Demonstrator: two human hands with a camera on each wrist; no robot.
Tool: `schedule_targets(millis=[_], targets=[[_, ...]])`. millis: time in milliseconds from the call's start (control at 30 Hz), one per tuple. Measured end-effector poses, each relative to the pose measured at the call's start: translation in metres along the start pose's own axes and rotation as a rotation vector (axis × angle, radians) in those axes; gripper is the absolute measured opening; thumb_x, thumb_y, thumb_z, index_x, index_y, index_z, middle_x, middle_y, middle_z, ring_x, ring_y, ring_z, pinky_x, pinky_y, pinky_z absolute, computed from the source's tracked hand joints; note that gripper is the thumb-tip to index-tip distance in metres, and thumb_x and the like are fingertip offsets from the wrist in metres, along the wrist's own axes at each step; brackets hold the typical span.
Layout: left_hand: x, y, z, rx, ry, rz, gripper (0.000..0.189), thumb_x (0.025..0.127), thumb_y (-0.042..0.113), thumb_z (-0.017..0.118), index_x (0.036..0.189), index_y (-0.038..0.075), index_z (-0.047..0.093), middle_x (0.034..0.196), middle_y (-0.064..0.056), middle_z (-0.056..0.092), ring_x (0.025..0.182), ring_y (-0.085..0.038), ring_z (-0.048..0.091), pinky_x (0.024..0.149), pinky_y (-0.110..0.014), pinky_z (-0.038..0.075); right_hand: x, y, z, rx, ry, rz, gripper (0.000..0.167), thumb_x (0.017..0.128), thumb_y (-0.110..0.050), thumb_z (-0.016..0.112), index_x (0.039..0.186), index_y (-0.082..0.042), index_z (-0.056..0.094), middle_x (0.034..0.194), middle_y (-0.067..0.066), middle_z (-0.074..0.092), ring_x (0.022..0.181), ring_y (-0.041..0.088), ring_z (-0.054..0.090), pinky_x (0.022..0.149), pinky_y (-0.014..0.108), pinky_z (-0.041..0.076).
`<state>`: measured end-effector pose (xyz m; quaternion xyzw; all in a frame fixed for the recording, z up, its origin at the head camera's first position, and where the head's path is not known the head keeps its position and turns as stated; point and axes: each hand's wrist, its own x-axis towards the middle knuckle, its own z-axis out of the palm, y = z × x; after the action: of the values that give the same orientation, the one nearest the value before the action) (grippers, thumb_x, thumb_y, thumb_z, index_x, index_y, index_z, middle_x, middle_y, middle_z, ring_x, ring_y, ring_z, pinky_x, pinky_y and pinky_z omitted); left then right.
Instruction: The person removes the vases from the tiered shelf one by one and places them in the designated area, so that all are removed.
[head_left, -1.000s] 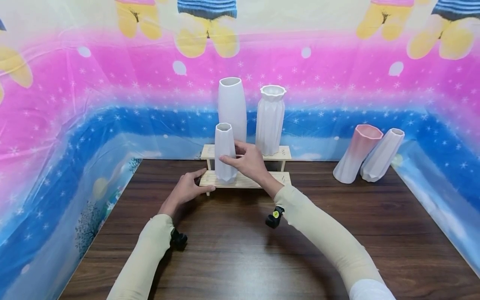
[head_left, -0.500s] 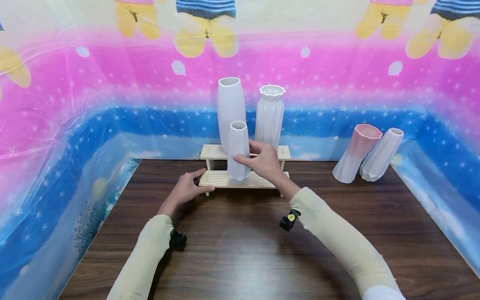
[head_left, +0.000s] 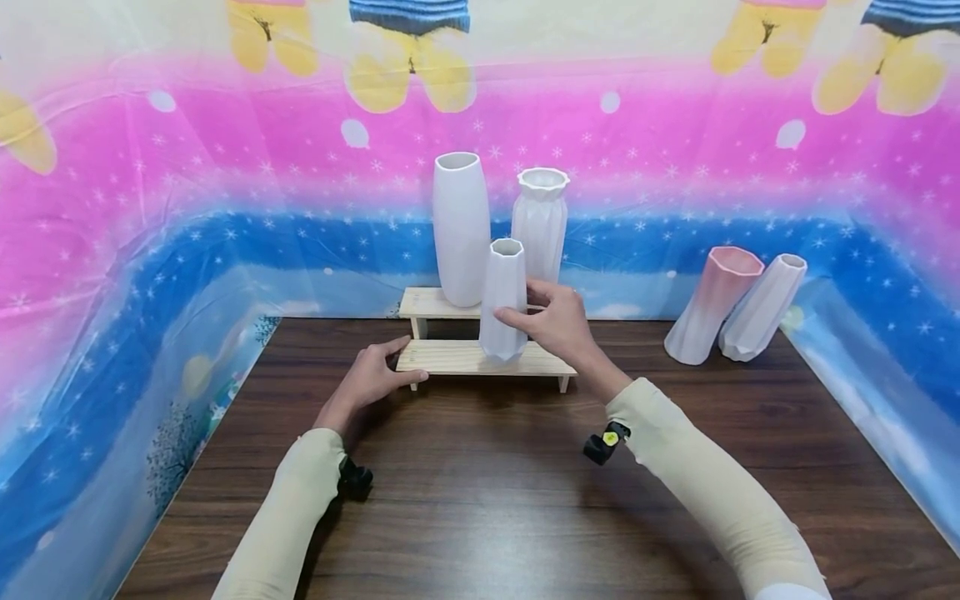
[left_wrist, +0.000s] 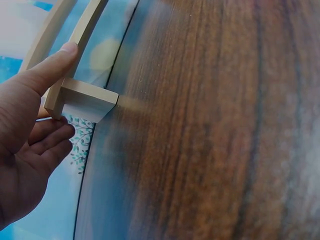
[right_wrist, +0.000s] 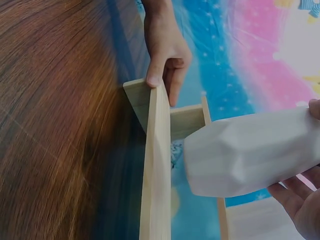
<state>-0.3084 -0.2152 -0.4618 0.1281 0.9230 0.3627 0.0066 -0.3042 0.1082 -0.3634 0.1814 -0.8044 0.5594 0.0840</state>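
Note:
My right hand (head_left: 555, 321) grips a small white faceted vase (head_left: 504, 292) by its side, thumb in front. The vase is upright, its base just off the lower step of a two-step wooden stand (head_left: 450, 358); a narrow gap shows in the right wrist view. At the stand's left end, my left hand (head_left: 371, 375) pinches the lower step between thumb (left_wrist: 57, 62) and fingers. A tall smooth white vase (head_left: 459, 225) stands on the upper step. To its right is a white ribbed vase (head_left: 542, 221) with a wavy rim, its lower part hidden.
On the right of the brown wood-grain table (head_left: 480, 483), a pink-and-white vase (head_left: 712, 304) and a slanted white faceted vase (head_left: 763, 308) stand close together. A colourful printed cloth (head_left: 300, 167) hangs around the table's back and sides.
My right hand has carried the small faceted vase rightward along the lower step, from its left part to past the middle. My left hand has stayed on the stand's end.

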Motion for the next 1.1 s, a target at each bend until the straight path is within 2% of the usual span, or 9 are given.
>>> schedule_targets(millis=[67,267,367,433,500,667,967,1100], targets=[[0.0,0.0,0.0,0.005,0.001,0.003,0.089,0.089,0.045,0.08,0.156,0.002,0.041,0.144,-0.024,0.056,0.056,-0.016,0.039,0.075,-0.039,0.044,-0.001,0.002,-0.004,0.002,0.01,0.002,0.064,0.081,-0.035,0.088,0.137,-0.013,0.067,0.128,0.012,0.07,0.113,0.032,0.069,0.083,0.045,0.06],[0.0,0.0,0.0,0.008,0.004,0.002,0.09,0.088,0.046,0.08,0.156,0.002,0.041,0.136,-0.024,0.061,0.056,-0.016,0.04,0.073,-0.038,0.044,-0.005,0.002,-0.018,0.004,0.023,0.007,0.064,0.082,-0.035,0.088,0.137,-0.01,0.066,0.127,0.014,0.07,0.113,0.032,0.07,0.083,0.045,0.06],[0.0,0.0,0.0,0.012,0.004,-0.001,0.091,0.088,0.047,0.08,0.156,0.002,0.041,0.122,-0.022,0.067,0.054,-0.015,0.039,0.071,-0.037,0.044,-0.007,0.0,-0.024,0.009,0.033,-0.002,0.062,0.083,-0.032,0.088,0.136,-0.008,0.067,0.126,0.016,0.07,0.113,0.033,0.07,0.083,0.045,0.06],[0.0,-0.001,0.001,0.009,0.003,-0.001,0.091,0.087,0.048,0.08,0.156,0.002,0.042,0.106,-0.019,0.068,0.052,-0.014,0.037,0.068,-0.036,0.043,-0.007,0.001,-0.029,0.012,0.04,-0.007,0.061,0.083,-0.03,0.088,0.136,-0.008,0.067,0.126,0.017,0.07,0.113,0.033,0.07,0.083,0.045,0.06],[0.0,-0.002,0.001,0.011,0.003,0.002,0.091,0.087,0.048,0.081,0.156,0.002,0.041,0.102,-0.019,0.067,0.052,-0.014,0.037,0.067,-0.036,0.043,-0.008,0.001,-0.034,0.016,0.054,-0.004,0.062,0.083,-0.029,0.088,0.137,-0.008,0.067,0.126,0.017,0.07,0.113,0.033,0.07,0.082,0.044,0.06],[0.001,-0.003,0.002,0.014,0.003,0.006,0.092,0.087,0.048,0.08,0.156,0.001,0.041,0.106,-0.019,0.068,0.052,-0.014,0.036,0.069,-0.036,0.043,-0.01,0.001,-0.044,-0.005,0.087,-0.001,0.064,0.082,-0.029,0.089,0.138,-0.009,0.066,0.125,0.017,0.071,0.113,0.033,0.069,0.083,0.045,0.059],[0.001,-0.002,0.002,0.001,-0.005,-0.007,0.089,0.089,0.045,0.08,0.156,0.003,0.04,0.088,-0.014,0.062,0.05,-0.014,0.034,0.067,-0.037,0.043,-0.014,0.003,-0.064,-0.072,0.122,0.013,0.067,0.082,-0.034,0.089,0.139,-0.009,0.065,0.127,0.017,0.07,0.116,0.032,0.068,0.089,0.046,0.057],[0.002,-0.001,0.0,-0.002,-0.004,-0.005,0.088,0.089,0.044,0.08,0.156,0.003,0.041,0.088,-0.012,0.061,0.05,-0.013,0.031,0.067,-0.036,0.042,-0.015,0.005,-0.072,-0.098,0.138,0.018,0.067,0.082,-0.036,0.088,0.139,-0.01,0.065,0.127,0.015,0.07,0.116,0.03,0.068,0.09,0.047,0.057]])
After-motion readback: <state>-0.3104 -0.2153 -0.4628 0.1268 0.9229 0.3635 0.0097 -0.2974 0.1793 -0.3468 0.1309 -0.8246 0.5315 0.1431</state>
